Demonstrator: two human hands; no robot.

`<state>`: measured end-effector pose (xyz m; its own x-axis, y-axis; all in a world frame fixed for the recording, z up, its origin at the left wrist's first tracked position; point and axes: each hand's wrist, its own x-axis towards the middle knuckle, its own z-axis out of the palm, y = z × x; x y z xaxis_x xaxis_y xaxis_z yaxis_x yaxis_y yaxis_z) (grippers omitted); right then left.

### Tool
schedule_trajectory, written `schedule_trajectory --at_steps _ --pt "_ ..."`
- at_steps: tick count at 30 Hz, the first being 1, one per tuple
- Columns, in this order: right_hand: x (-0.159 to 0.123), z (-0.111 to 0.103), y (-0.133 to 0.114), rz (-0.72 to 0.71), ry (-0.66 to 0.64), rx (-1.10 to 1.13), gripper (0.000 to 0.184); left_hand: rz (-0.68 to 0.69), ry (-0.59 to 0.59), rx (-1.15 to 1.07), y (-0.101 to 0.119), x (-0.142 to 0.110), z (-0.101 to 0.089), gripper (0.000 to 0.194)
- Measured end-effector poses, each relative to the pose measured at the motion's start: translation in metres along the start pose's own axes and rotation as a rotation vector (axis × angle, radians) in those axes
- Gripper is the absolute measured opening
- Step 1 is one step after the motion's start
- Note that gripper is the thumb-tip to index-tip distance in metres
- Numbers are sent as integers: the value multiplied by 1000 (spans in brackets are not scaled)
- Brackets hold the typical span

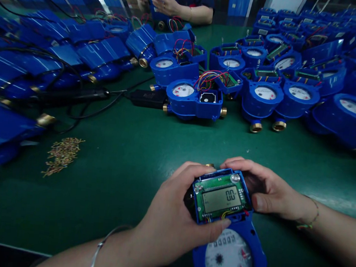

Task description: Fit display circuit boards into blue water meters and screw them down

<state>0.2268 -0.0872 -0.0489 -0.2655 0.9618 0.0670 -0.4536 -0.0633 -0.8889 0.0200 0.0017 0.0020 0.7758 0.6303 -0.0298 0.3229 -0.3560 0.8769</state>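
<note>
Close in front of me is a blue water meter (259, 253) with a white dial and a green circuit board (217, 185) in its upper box. The board's small screen (222, 199) reads 0.0. My left hand (175, 214) is wrapped round the box from the left, thumb across its lower edge below the screen. At the box's right side, my right hand (271, 191) curls round it with the thumb near the right edge; part of its grip is hidden behind the box. Yellow and red wires show at the board's lower edge.
Many blue meters (264, 99) crowd the right, and more lie on the left. An open meter (186, 101) with loose wires stands ahead beside a black block (146, 98). A corded black screwdriver (77, 96) and a screw pile (62, 156) are left. Another person's hands (165, 3) hold a meter opposite.
</note>
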Motion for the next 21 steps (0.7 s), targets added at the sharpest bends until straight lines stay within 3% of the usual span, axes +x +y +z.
schedule_trajectory --at_steps 15,18,21 --pt "8 0 -3 58 -27 95 43 34 -6 16 -4 2 0 55" --pt "7 -5 -7 0 -19 -109 45 32 1 21 -3 2 0 55" --pt "2 -9 -12 -121 21 -514 47 25 1 17 -3 1 -1 55"
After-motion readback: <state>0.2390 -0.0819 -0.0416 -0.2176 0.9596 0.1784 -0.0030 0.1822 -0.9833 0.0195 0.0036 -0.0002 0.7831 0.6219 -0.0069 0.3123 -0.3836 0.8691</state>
